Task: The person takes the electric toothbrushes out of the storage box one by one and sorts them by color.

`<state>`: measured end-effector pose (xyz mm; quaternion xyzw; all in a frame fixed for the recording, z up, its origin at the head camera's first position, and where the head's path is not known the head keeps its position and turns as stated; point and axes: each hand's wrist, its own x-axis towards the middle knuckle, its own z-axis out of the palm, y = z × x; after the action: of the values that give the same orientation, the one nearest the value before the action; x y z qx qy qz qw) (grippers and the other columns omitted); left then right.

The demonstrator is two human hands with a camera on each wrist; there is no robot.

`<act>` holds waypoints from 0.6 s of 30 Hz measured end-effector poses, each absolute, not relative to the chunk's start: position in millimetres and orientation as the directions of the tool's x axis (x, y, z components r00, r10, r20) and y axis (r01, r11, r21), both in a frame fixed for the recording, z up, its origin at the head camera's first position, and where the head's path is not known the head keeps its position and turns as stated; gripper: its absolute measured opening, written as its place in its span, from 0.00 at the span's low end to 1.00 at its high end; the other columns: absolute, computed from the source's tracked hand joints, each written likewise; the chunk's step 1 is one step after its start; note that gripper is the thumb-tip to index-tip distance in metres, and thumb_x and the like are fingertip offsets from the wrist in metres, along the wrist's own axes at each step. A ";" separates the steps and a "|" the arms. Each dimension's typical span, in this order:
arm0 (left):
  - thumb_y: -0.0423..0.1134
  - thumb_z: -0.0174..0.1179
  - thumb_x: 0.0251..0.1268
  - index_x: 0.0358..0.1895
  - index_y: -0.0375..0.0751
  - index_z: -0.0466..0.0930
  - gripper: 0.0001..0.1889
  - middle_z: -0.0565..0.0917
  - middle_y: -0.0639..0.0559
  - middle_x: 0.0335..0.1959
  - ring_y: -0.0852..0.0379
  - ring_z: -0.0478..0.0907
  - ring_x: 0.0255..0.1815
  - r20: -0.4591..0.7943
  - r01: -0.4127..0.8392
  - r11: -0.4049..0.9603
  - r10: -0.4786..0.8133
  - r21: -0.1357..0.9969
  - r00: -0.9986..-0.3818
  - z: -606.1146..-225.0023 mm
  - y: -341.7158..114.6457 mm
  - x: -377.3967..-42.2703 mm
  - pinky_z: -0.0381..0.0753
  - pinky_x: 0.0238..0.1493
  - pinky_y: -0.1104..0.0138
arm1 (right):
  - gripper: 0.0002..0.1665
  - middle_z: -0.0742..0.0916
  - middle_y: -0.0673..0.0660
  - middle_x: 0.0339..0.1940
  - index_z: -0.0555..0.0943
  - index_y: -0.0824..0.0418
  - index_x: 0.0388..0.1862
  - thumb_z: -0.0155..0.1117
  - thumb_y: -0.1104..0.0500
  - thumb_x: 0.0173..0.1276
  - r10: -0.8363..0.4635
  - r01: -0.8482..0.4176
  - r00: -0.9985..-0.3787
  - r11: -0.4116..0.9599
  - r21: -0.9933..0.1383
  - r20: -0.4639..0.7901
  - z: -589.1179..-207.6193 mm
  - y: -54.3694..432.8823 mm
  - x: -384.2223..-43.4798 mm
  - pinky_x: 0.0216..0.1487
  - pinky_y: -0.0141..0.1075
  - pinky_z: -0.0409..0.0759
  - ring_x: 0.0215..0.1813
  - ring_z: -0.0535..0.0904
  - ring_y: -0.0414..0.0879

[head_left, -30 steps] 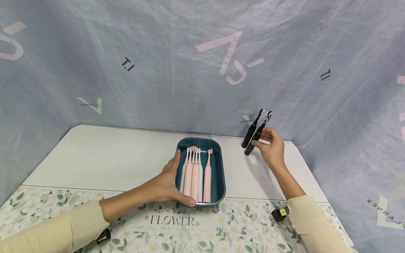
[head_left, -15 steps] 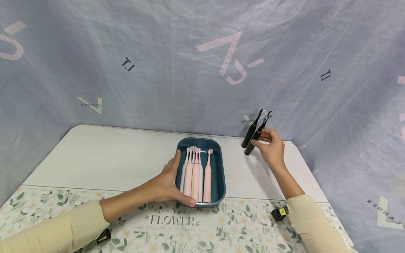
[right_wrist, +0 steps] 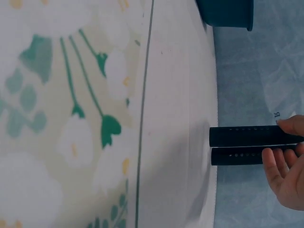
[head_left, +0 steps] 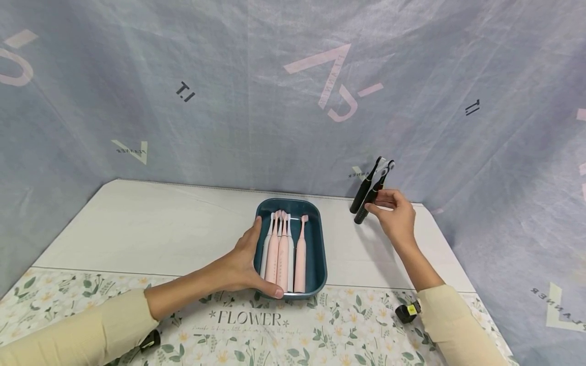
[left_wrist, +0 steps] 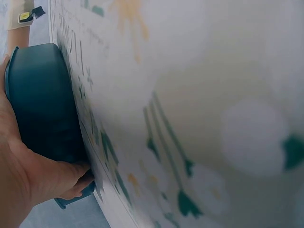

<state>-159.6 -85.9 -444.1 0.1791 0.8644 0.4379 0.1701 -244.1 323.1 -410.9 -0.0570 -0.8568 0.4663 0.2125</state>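
In the head view my left hand (head_left: 244, 264) grips the dark teal tray (head_left: 322, 254) at its near left corner, thumb over the front rim and fingers along the left side. Inside lie several pink electric toothbrushes (head_left: 299, 264) and white electric toothbrushes (head_left: 266, 249), heads pointing away. To the right, black electric toothbrushes (head_left: 361, 194) stand on end close together at the back of the table. My right hand (head_left: 397, 216) pinches the nearer ones between thumb and fingers. From the right wrist, two black handles (right_wrist: 244, 136) show side by side, with the fingertips on them.
A grey-blue printed cloth (head_left: 220, 117) hangs behind and at both sides. The table's white rear strip (head_left: 151, 229) meets a floral cover (head_left: 339, 330) in front. Each wrist wears a small black camera (head_left: 405, 312).
The right wrist has shifted very slightly to the right and its hand has turned a little. The tray, the black toothbrushes and the left hand stay where they were.
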 end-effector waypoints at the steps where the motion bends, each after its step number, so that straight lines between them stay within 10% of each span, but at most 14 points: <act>1: 0.67 0.95 0.35 0.94 0.57 0.17 0.97 0.31 0.36 0.96 0.29 0.36 0.97 -0.137 0.160 0.552 0.459 0.818 -0.878 -444.0 -85.9 -159.5 0.60 0.87 0.28 | 0.27 0.92 0.64 0.60 0.86 0.63 0.66 0.84 0.60 0.71 0.301 -0.095 -0.902 0.558 -0.824 0.308 -410.7 323.8 -243.5 0.55 0.23 0.80 0.46 0.84 0.23; 18: 0.66 0.95 0.35 0.94 0.55 0.17 0.97 0.31 0.36 0.96 0.29 0.36 0.97 -0.131 0.162 0.543 0.461 0.824 -0.878 -441.2 -85.4 -158.4 0.60 0.87 0.28 | 0.30 0.89 0.58 0.58 0.80 0.61 0.60 0.88 0.55 0.68 0.336 0.041 -0.930 0.496 -0.868 0.148 -406.4 326.9 -223.5 0.44 0.32 0.92 0.36 0.89 0.29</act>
<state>-158.4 -85.4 -441.2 0.1808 0.8621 0.4423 0.1688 -223.5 326.9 -406.4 -0.1105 -0.8516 0.4899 0.1505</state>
